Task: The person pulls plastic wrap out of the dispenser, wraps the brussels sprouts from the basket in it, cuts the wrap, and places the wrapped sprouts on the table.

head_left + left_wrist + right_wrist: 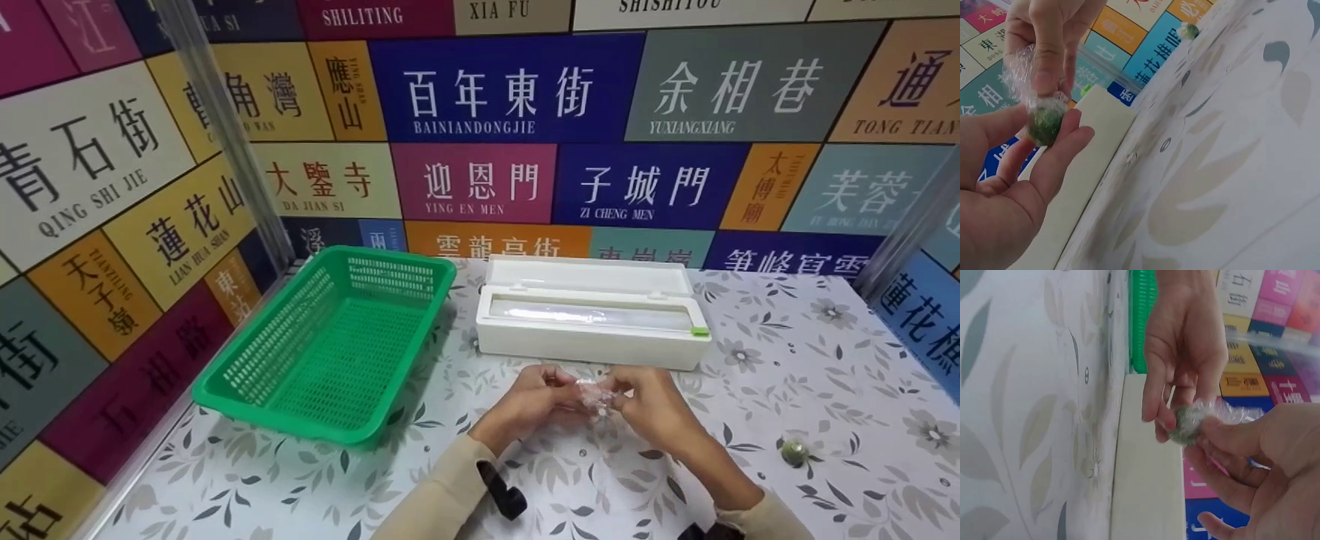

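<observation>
A small round green ball (1046,125), partly covered by clear plastic film, is between my two hands. My left hand (525,405) pinches the ball from below with its fingertips. Bunched cling film (1229,413) gathers on the ball's upper side, and the thumb and fingers of my right hand (658,409) pinch it. In the head view the fingers mostly hide the ball. Just beyond both hands stands a long white cling film box (592,341), its lid raised and a roll of clear film (592,313) inside.
A green plastic basket (337,375) with slotted sides stands to the left of the box. Another wrapped green ball (793,451) lies on the flower-patterned table (840,390) at the right. Panels with street names (502,90) wall the back and sides.
</observation>
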Tool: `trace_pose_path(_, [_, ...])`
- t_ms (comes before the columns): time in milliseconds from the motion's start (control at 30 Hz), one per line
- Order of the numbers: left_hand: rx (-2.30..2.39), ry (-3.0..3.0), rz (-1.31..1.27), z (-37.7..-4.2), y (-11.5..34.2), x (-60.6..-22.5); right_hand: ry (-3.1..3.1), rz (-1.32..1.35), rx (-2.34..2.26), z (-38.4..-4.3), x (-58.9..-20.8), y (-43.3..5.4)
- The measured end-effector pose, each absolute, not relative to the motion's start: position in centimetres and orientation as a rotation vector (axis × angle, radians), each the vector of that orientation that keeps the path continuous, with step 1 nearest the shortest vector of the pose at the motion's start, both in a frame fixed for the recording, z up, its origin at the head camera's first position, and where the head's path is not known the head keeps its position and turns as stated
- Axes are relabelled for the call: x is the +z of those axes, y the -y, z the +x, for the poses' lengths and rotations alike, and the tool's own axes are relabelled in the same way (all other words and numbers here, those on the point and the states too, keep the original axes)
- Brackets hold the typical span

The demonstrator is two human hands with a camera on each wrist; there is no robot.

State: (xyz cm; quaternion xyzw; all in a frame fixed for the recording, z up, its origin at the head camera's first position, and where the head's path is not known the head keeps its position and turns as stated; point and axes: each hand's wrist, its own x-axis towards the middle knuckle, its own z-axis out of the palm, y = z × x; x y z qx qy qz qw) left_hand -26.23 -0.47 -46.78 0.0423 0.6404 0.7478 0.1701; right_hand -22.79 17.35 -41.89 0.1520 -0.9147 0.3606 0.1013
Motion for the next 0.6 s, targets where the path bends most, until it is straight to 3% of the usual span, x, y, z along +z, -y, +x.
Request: trace_pose_path(600, [2.077,-1.706,0.289,-26.67,1.26,-46.33,2.785,0.326,1.483,-23.98,-41.82,-18.38])
